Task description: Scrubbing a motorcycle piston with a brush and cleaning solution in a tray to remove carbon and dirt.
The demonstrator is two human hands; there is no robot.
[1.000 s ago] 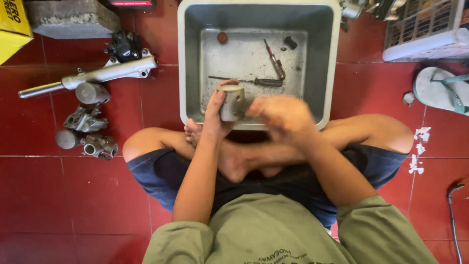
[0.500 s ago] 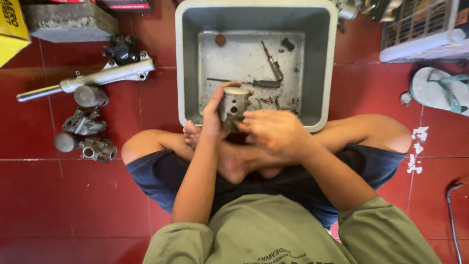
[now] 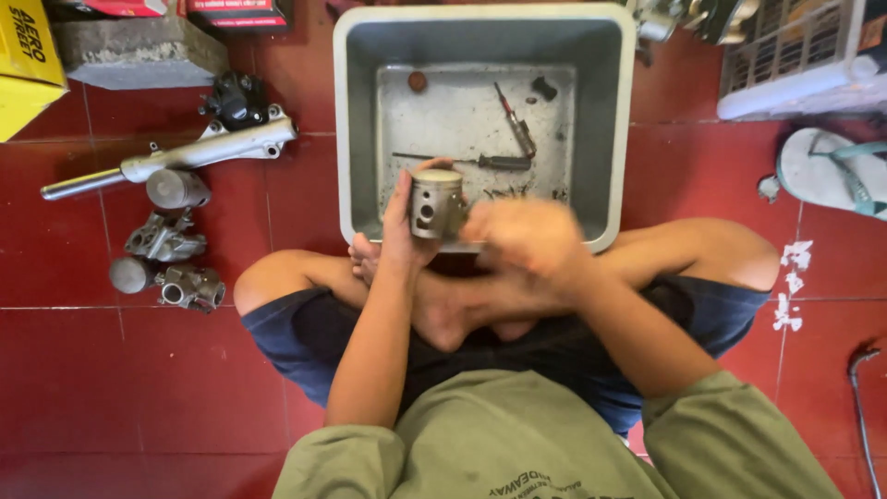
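Item: piston (image 3: 436, 203), a short metal cylinder, dull grey, with a flat pale crown, a round pin hole through its side wall and a hollow skirt. It is held upright in the air over the near rim of the tub (image 3: 351, 139).

Hands: the left hand (image 3: 399, 222) wraps the piston from the side, thumb and fingers curled around the skirt. The right hand (image 3: 527, 236) sits just right of the piston, blurred; whether it pinches anything I cannot tell.

Handling, by judgement: rigid, fairly light for its bulk since it is hollow, likely oily and so slippery. The skirt is the safe place to take hold; the crown edge and the ring grooves look easiest to nick.

In the tub: grey plastic, square, smooth walls, grimy flat bottom. Two thin screwdrivers (image 3: 513, 125) lie on it beyond the piston, with a small brown disc (image 3: 418, 81) toward the far left corner.

Left of the tub, on the red tiled floor (image 3: 92, 370): a long cast metal tube (image 3: 176, 162), a black part (image 3: 236, 97), and several rough grey castings (image 3: 171, 263).

Right of the tub: a pale sandal (image 3: 827, 176).
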